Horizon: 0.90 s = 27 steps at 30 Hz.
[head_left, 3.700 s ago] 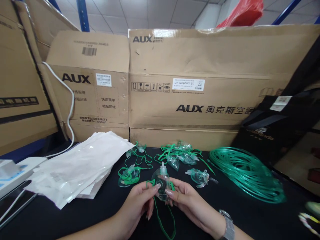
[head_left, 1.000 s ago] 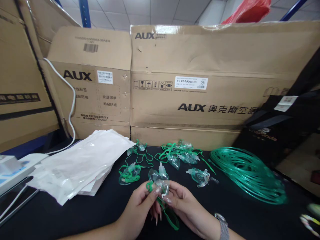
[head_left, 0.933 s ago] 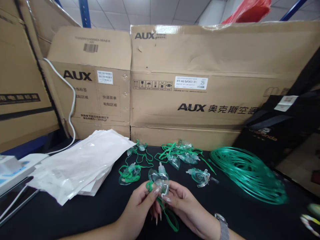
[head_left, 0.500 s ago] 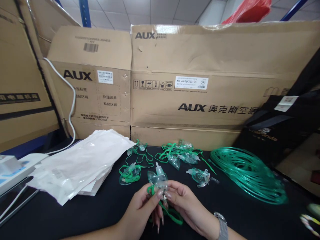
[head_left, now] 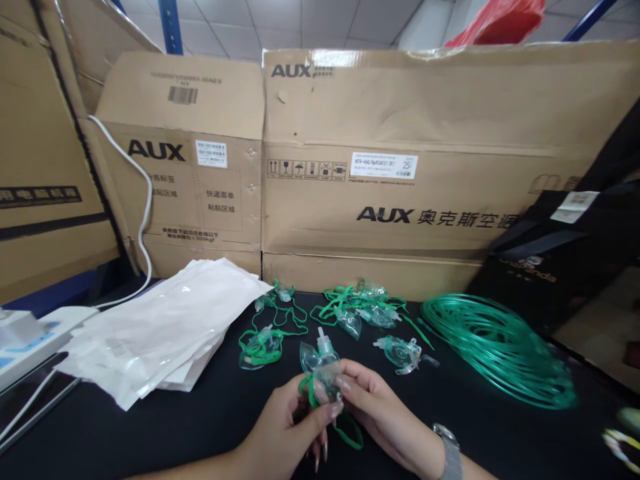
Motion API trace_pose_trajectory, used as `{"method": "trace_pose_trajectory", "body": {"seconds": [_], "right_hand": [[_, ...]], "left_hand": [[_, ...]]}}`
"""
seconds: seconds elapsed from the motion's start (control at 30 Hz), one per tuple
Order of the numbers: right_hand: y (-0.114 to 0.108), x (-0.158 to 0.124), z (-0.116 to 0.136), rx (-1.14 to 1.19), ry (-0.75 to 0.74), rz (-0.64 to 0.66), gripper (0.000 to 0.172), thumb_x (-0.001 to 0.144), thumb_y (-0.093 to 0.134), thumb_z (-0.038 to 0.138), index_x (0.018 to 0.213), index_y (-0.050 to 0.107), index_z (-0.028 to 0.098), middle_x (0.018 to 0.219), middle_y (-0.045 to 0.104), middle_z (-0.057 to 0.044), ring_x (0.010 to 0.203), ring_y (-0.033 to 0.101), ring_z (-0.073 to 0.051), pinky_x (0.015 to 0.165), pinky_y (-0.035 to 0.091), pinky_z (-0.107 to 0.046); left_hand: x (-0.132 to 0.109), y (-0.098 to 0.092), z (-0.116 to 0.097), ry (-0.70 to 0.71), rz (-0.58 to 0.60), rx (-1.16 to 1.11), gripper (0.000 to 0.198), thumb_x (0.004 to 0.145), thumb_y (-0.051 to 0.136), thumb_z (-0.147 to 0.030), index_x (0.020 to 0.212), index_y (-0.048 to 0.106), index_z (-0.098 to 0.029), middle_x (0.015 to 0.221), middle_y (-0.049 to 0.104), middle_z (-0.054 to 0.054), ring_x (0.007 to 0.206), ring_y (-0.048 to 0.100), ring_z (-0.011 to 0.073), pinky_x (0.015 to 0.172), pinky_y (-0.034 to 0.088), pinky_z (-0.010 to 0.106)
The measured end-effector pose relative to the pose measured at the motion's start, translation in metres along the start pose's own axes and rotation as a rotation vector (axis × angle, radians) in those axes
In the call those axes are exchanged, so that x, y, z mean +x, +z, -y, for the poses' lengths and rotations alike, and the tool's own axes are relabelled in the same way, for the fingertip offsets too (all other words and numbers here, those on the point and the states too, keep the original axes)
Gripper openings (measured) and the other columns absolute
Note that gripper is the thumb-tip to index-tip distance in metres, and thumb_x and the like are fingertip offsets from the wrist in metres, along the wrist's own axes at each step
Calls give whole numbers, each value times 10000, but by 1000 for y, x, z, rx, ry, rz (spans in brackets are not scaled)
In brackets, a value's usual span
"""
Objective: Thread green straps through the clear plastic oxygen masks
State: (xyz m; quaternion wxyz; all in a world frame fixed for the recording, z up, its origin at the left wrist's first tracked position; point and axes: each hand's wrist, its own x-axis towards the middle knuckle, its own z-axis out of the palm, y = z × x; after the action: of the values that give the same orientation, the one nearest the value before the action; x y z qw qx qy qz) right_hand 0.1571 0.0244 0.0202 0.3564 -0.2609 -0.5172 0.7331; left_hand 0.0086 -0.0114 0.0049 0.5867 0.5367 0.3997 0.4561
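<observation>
I hold a clear plastic oxygen mask [head_left: 320, 357] with a green elastic strap [head_left: 345, 433] over the black table, near its front edge. My left hand [head_left: 295, 427] pinches the strap against the lower part of the mask, fingers closed. My right hand [head_left: 373, 410], a watch on its wrist, grips the mask's right side with closed fingers. Part of the strap is wound round the mask and a loop hangs below my hands.
Other masks [head_left: 260, 343] [head_left: 400, 352] and a tangle of masks [head_left: 363, 308] lie behind my hands. A coil of green tubing [head_left: 495, 350] lies right, a stack of clear pouches [head_left: 155, 327] left. Cardboard boxes [head_left: 400, 167] wall the back; a black bag [head_left: 565, 247] leans at right.
The long hanging strap has been gathered and wound round the mask, leaving a shorter loop. My left hand has shifted under the mask; the other things have not moved.
</observation>
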Motion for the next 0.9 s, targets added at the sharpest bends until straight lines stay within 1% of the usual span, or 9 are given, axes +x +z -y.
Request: {"method": "trace_pose_trajectory", "body": {"seconds": [0.07,0.27,0.37,0.43,0.47,0.53,0.63,0.77,0.9], "right_hand": [[-1,0,1,-2,6,5,239,702,661,347,827,585,158,737,589,-5,690,529,-115,662,380,-239],[-3,1,-3,-10,4,-6,282,702,663,344,912,559,188,772,593,-3,672,529,-107,623,388,-224],[-3,1,-6,-8,14,10,348,691,677,327,989,544,207,806,577,0,733,544,-124,660,398,-240],[-4,1,-7,-14,21,37,359,696,675,311,1014,544,208,816,571,0,754,544,-127,696,401,-254],[-4,1,-7,-15,21,49,358,698,675,302,1020,547,209,820,572,0,754,542,-123,710,400,-257],[-5,1,-7,-8,22,70,360,691,683,288,1019,559,205,828,580,-3,755,540,-118,724,396,-254],[-5,0,-4,4,55,119,341,674,697,283,981,598,172,805,600,-16,759,542,-120,695,391,-226],[-5,-1,0,4,106,179,341,642,719,300,930,636,138,725,605,-17,684,538,-103,636,382,-196],[-3,-2,1,3,104,184,370,609,739,311,928,643,150,726,595,-7,619,505,-80,584,368,-179]], "left_hand": [[0,0,1,-20,35,14,238,731,579,-375,829,550,-161,486,459,-70,407,426,68,398,357,166],[0,0,5,-43,67,29,273,722,590,-372,886,558,-156,536,466,-58,427,421,75,425,382,192],[-1,0,1,42,72,63,238,698,636,-319,871,581,-164,623,515,-37,540,459,90,536,407,198],[-3,0,-2,102,79,81,222,678,665,-287,852,590,-172,667,541,-32,603,475,93,592,406,189],[-3,0,-2,107,85,84,217,676,668,-285,846,591,-174,657,538,-37,586,469,86,579,404,181],[-4,0,-1,71,88,92,203,690,649,-315,814,582,-169,598,502,-54,484,423,61,485,389,166],[-4,1,5,6,91,101,243,706,609,-386,743,535,-158,495,434,-78,364,364,43,367,353,161],[-3,2,11,-20,134,67,279,725,569,-428,728,496,-159,415,412,-92,334,400,55,350,364,163],[-4,1,8,-72,167,-15,290,716,579,-427,672,497,-152,403,449,-80,331,411,45,352,351,150]]}}
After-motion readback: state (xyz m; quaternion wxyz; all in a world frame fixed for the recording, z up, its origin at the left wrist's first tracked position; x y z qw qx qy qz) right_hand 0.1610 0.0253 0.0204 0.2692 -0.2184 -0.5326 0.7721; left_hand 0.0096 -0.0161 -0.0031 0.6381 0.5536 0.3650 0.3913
